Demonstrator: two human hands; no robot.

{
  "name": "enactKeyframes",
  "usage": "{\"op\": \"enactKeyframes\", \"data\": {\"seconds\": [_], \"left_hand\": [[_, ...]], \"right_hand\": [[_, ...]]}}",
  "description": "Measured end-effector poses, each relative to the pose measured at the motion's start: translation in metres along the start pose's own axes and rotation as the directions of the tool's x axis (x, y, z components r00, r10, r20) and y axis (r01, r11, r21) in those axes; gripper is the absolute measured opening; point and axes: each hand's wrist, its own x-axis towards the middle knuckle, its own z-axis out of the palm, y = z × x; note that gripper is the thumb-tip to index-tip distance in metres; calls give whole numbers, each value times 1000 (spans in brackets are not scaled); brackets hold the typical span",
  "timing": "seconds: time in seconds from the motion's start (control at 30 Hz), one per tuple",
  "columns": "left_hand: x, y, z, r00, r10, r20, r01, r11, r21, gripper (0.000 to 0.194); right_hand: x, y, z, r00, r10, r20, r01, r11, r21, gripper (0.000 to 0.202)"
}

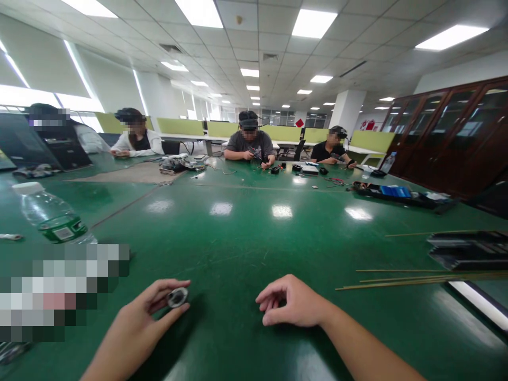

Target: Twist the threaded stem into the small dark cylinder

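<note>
Between the thumb and fingers of my left hand (153,312) is a small round piece (177,298), pale at the rim with a dark centre. Its exact kind is too small to make out. My right hand (291,302) rests on or just above the green table (238,238), to the right of the left one. Its fingers curve loosely, with a gap between thumb and fingertips and nothing visible in them.
A clear water bottle (55,217) stands at the left. Thin brown rods (389,280) and black channel-like pieces (468,248) lie at the right, near a white-topped bar (480,307). Several people sit across the table, among tools, parts and a long black tray (400,194).
</note>
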Motion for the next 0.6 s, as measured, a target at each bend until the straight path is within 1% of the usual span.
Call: {"op": "enactKeyframes", "data": {"seconds": [0.03, 0.07, 0.13, 0.17, 0.2, 0.27, 0.33, 0.43, 0.5, 0.6], "left_hand": [[11, 11, 18, 993, 47, 111, -43, 998, -35, 42], [22, 22, 35, 975, 105, 196, -93, 993, -66, 39], [40, 44, 68, 933, 255, 254, -233, 966, -114, 31], [46, 52, 82, 908, 329, 258, -309, 944, -118, 28], [51, 57, 94, 879, 392, 271, -374, 920, -117, 25], [56, 58, 111, 831, 464, 306, -452, 885, -114, 23], [57, 51, 119, 803, 488, 344, -482, 869, -107, 25], [60, 38, 120, 784, 500, 367, -502, 859, -97, 27], [62, 31, 120, 784, 503, 364, -509, 856, -88, 29], [65, 27, 122, 808, 478, 345, -496, 868, -40, 38]], "right_hand": [[1, 1, -1, 999, -7, -31, 8, 1000, 4, 46], [2, 3, -2, 997, -16, -73, 16, 1000, 1, 45], [5, 7, -6, 982, -34, -185, 28, 999, -36, 41], [7, 10, -8, 968, -42, -247, 26, 997, -71, 40], [8, 11, -10, 952, -54, -302, 19, 993, -119, 41], [8, 14, -13, 925, -86, -370, 2, 975, -221, 48], [8, 13, -15, 918, -120, -378, -2, 951, -308, 55], [7, 9, -13, 919, -164, -358, 8, 917, -399, 59], [7, 6, -11, 913, -183, -366, 5, 899, -439, 59], [8, 4, -10, 904, -199, -378, 5, 891, -455, 57]]}}
